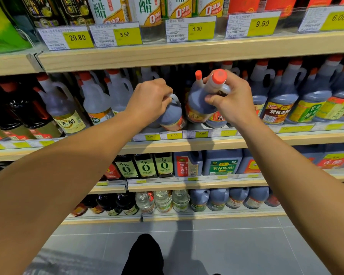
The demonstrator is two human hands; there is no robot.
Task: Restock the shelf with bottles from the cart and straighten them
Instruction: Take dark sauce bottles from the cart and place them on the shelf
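Observation:
Two dark vinegar bottles with red caps are at the front of the middle shelf (187, 144). My left hand (150, 99) grips the top of the left bottle (172, 115), hiding its cap and most of its handle. My right hand (233, 100) holds the neck and handle of the right bottle (199, 104), which tilts with its red cap toward me. Behind it stands another red-capped bottle (198, 75). No cart is in view.
Rows of similar handled bottles (278, 96) fill the middle shelf on both sides. The upper shelf (167, 54) with yellow price tags hangs just above my hands. Lower shelves hold dark bottles and jugs (222, 162). Grey tiled floor (236, 245) lies below.

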